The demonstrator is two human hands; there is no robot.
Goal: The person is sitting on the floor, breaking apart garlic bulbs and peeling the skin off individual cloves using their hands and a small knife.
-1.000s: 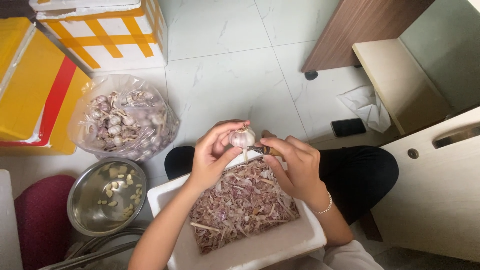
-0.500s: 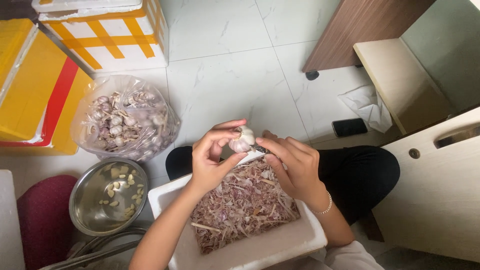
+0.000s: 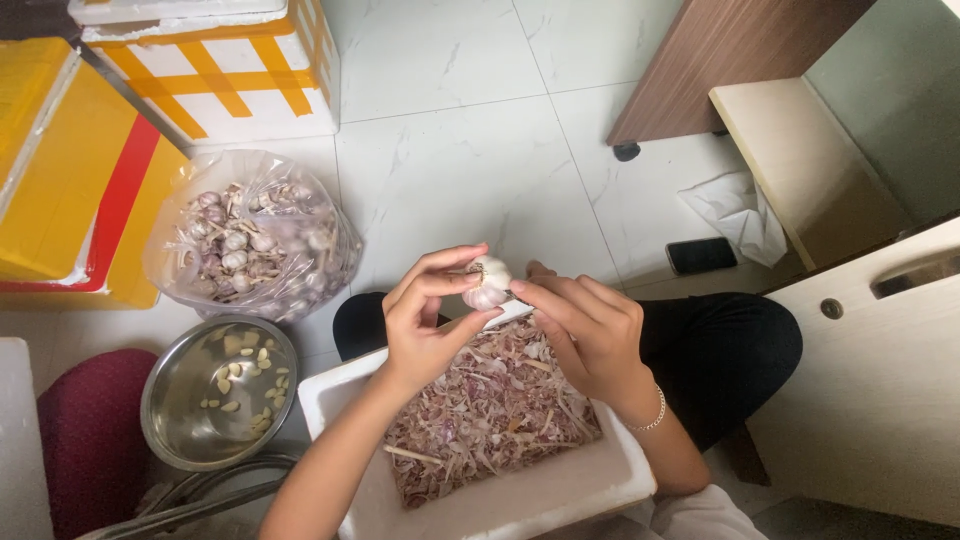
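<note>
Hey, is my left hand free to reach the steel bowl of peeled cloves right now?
Probably not at once: the left hand is pinching the garlic bulb with the right hand. The steel bowl sits uncovered on that side, nothing between.

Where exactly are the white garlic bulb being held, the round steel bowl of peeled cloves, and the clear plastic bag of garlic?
White garlic bulb (image 3: 487, 284), head view: on its rounded side, between the fingertips.
Round steel bowl (image 3: 172, 385), head view: on its bare inner wall.
Clear plastic bag of garlic (image 3: 250, 232), head view: on the bag's middle.
</note>
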